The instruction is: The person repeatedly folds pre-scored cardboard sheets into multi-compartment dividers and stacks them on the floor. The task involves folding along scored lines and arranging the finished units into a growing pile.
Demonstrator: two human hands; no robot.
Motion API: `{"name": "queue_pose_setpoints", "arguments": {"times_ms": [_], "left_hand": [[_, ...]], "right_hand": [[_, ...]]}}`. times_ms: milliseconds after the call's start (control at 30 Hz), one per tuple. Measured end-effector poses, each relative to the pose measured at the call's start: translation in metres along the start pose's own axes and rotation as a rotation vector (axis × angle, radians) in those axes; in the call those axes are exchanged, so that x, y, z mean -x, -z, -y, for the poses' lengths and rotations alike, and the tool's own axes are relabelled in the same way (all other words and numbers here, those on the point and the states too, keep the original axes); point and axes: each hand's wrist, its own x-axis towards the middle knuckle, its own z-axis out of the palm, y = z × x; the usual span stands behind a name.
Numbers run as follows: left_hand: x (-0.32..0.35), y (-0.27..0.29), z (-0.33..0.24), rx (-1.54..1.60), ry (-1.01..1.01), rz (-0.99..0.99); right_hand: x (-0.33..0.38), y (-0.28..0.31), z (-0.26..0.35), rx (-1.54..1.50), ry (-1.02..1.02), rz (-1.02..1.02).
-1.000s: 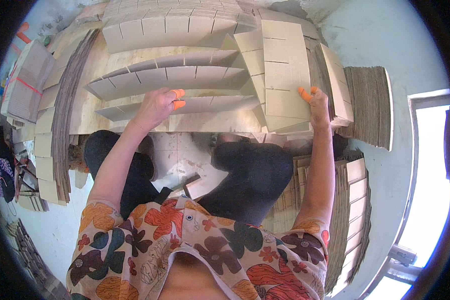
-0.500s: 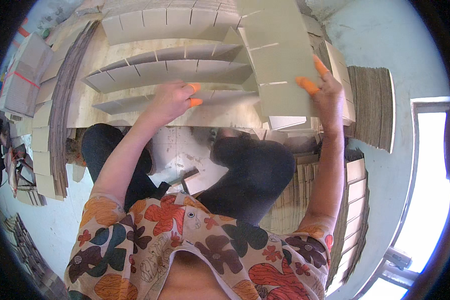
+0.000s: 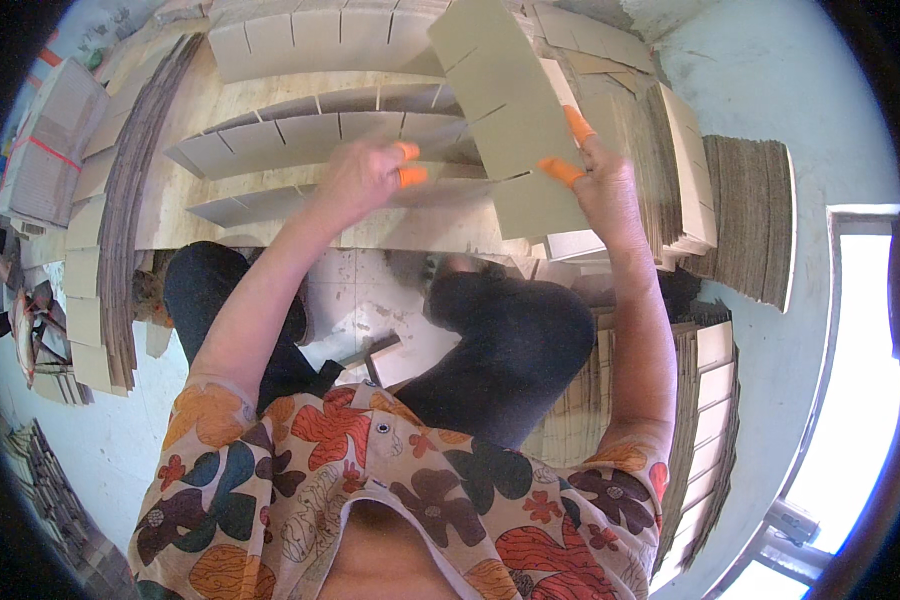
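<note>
Slotted cardboard strip [image 3: 505, 130], one: a second ago lying on the stack at right; now raised, swung leftward and tilted, upper end to the left, covering the right ends of the standing slotted strips [image 3: 310, 137].
Right hand [image 3: 607, 185], one: moved left with the raised piece, gripping its right edge.
Left hand [image 3: 365, 178], one: shifted rightward, closer to the raised piece.
Cardboard stack [image 3: 615, 140], right side: top more exposed.

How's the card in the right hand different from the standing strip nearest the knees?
The card is held in the right hand; the strip stands on the wooden board. The card slants across the picture; the strip runs nearly side to side. Both are pale cardboard with slits.
</note>
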Motion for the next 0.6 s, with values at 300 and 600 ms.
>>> {"name": "queue_pose_setpoints", "arguments": {"times_ms": [300,600], "left_hand": [[-0.038,0.003,0.031,-0.297,0.056,0.024],[-0.034,0.000,0.032,-0.239,-0.044,-0.017]], "right_hand": [[0.000,-0.006,-0.004,-0.083,-0.022,0.003],[0.001,-0.003,0.005,0.074,0.002,0.055]]}}
